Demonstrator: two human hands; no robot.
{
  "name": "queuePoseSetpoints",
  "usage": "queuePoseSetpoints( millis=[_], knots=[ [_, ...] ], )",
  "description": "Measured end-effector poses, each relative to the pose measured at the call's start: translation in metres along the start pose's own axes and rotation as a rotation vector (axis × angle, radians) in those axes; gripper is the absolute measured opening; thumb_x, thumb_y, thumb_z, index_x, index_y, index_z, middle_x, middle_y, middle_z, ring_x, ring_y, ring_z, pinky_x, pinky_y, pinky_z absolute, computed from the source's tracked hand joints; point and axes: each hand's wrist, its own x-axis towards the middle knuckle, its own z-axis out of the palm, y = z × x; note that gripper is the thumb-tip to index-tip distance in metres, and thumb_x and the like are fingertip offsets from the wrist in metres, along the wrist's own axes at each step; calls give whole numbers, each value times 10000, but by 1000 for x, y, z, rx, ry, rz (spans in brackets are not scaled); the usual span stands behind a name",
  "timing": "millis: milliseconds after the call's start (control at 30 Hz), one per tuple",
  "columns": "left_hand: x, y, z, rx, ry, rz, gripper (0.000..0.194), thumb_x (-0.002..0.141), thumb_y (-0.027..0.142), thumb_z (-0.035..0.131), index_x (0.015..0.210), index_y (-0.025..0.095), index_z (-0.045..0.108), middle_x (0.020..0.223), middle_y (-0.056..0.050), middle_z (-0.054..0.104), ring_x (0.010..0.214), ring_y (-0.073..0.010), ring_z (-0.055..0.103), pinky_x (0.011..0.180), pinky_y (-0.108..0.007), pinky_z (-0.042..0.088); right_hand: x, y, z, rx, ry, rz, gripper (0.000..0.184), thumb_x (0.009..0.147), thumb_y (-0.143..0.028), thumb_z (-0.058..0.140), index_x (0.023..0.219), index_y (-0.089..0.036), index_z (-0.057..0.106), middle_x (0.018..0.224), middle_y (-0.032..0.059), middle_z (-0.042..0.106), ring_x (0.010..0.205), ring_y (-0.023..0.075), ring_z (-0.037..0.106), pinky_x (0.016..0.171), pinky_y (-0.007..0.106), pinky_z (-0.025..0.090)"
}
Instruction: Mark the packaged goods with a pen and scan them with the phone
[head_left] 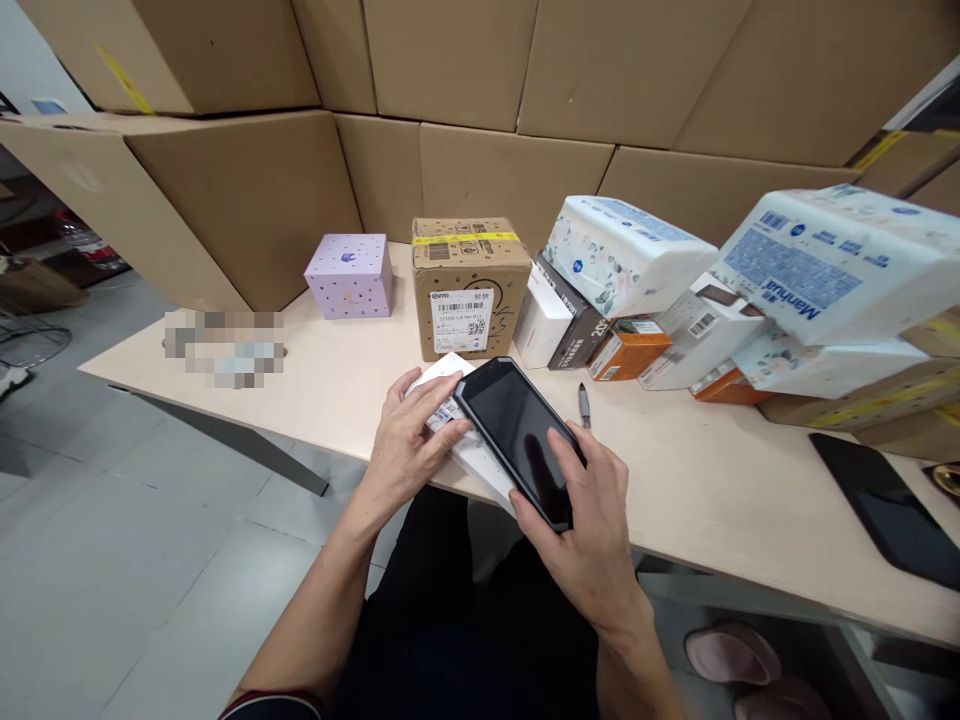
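Observation:
A black rugged smartphone [521,435] with a dark screen lies slantwise over a flat white box [476,462]. My right hand [589,505] grips the phone's lower end, with the thumb on its near edge and a finger over the screen. At the box's far left part, my left hand [416,430] is closed round the side, its index fingertip at the phone's upper corner. The phone covers much of the box's top. Just right of the phone, a pen [584,405] lies on the table.
Behind the phone stands a labelled cardboard carton [471,290], with a lilac box [349,277] to its left. Tissue packs [626,250] rest on smaller boxes, including an orange box [628,348]. A dark tablet-like slab [889,510] lies far right. Large cartons [517,170] wall the table's back.

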Motion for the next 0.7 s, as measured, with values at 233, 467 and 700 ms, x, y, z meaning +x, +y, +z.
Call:
queuePoseSetpoints(
  millis=[233,467,700],
  knots=[
    [-2,1,-1,15,-16,-38,506,952,456,597,1435,321,528,1418,-49,613,1429,-271,386,1200,-551,334,1,-1,-2,19,-19,18,679,882,-292,678,1484,-205,375,1423,193,474,1265,331,486,1025,564,451],
    [-2,2,-3,35,-42,-84,506,951,464,593,1430,312,535,1433,-56,597,1433,-289,373,1153,-539,400,1,-2,-2,23,-22,23,668,891,-282,663,1487,-213,368,1423,190,472,1263,331,486,1017,572,451],
    [-2,0,-1,50,-26,-75,495,954,483,580,1405,278,562,1407,-63,619,1423,-289,381,1161,-542,387,2,-2,-1,4,16,-14,661,888,-280,665,1477,-202,376,1402,203,485,1272,343,492,1010,584,449]
  ],
)
